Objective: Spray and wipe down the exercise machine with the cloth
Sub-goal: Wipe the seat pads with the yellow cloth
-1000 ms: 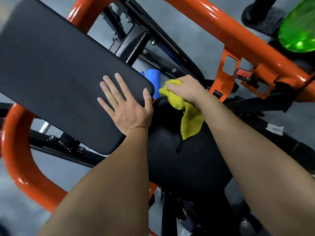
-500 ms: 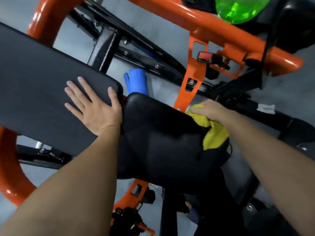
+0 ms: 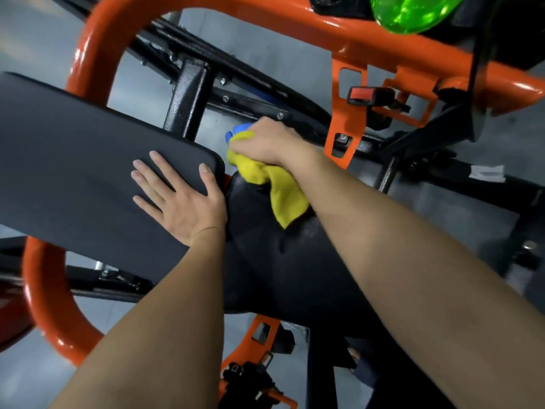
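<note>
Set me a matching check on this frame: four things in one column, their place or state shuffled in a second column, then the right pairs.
Things
1. left hand
2. right hand
3. yellow cloth
4. green bottle

Place or state
A. at the top edge of the view, past the orange frame
B. flat, fingers straight, on the grey pad
C. bunched, one end hanging onto the black seat
D. fingers curled round the yellow cloth at the seat's far end

Pairs: 1-B, 2-D, 3-C, 4-A
</note>
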### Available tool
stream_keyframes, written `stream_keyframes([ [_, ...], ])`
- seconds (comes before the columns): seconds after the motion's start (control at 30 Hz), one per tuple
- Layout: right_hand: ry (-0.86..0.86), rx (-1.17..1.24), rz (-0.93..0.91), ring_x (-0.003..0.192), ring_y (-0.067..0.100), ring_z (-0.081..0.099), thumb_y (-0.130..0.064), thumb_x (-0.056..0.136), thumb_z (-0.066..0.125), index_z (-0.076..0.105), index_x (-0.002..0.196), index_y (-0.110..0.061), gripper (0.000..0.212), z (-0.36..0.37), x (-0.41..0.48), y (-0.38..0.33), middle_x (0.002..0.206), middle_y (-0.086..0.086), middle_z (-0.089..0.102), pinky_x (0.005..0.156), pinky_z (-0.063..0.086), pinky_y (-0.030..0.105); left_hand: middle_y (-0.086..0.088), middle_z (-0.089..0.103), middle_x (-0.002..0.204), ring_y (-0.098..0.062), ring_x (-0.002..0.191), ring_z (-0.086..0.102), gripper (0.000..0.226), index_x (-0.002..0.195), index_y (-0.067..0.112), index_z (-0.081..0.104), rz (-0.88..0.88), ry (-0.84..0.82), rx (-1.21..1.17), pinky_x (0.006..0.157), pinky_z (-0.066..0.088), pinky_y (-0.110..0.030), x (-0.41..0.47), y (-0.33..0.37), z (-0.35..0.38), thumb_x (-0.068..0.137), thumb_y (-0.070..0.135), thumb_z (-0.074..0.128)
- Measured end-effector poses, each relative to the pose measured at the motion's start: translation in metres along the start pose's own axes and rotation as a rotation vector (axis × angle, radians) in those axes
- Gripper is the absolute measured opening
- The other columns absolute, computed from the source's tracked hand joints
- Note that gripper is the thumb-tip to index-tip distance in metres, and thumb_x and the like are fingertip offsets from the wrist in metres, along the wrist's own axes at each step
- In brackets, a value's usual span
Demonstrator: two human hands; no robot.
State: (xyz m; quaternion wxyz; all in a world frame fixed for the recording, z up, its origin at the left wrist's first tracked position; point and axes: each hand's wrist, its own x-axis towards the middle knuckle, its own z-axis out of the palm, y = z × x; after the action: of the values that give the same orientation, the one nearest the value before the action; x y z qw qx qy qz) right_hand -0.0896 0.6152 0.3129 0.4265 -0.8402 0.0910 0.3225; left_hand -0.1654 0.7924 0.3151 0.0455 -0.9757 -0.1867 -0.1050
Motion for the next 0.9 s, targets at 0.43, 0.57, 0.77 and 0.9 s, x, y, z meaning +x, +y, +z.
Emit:
stream_keyframes([
  [0.43, -0.051, 0.1, 0.404, 0.096, 0.031, 0.064, -0.044, 0.091, 0.072, 0.068, 0.082, -0.009, 0.037, -0.014, -0.061, 0.206, 0.107, 0.018, 0.07, 0.082, 0.046, 0.035, -0.011, 0.006, 0.172, -0.026, 0.159, 0.004, 0.079, 0.165, 0.017, 0.009, 0.004, -0.028, -0.006, 0.127, 0.003, -0.053, 0.002, -0.001, -0.002, 0.103, 0.062, 0.028],
  [0.57, 0.009, 0.13, 0.491, 0.092, 0.033, 0.067, -0.05, 0.086, 0.075, 0.071, 0.082, -0.012, 0.038, -0.016, -0.088, 0.243, 0.099, 0.016, 0.072, 0.082, 0.051, 0.037, -0.011, 0.005, 0.172, -0.026, 0.159, 0.003, 0.079, 0.165, 0.018, 0.008, -0.001, -0.036, -0.008, 0.127, 0.003, -0.053, 0.002, -0.003, -0.003, 0.103, 0.063, 0.026],
  [0.77, 0.058, 0.074, 0.473, 0.11, 0.031, 0.065, -0.077, 0.069, 0.05, 0.065, 0.123, -0.028, 0.075, -0.011, -0.098, 0.253, 0.124, 0.006, 0.068, 0.092, 0.052, 0.039, -0.014, 0.006, 0.172, -0.029, 0.159, 0.004, 0.079, 0.165, 0.016, 0.008, 0.02, -0.035, -0.02, 0.127, 0.002, -0.055, 0.002, -0.002, -0.002, 0.104, 0.064, 0.022],
  [0.9, 0.152, 0.215, 0.518, 0.113, 0.034, 0.059, -0.057, 0.092, 0.059, 0.04, 0.126, -0.018, 0.055, -0.01, -0.114, 0.261, 0.126, 0.009, 0.06, 0.087, 0.045, 0.04, -0.016, 0.003, 0.172, -0.031, 0.159, 0.002, 0.079, 0.165, 0.014, 0.005, 0.032, -0.074, -0.008, 0.126, 0.001, -0.058, 0.0, 0.002, -0.008, 0.104, 0.063, 0.017],
])
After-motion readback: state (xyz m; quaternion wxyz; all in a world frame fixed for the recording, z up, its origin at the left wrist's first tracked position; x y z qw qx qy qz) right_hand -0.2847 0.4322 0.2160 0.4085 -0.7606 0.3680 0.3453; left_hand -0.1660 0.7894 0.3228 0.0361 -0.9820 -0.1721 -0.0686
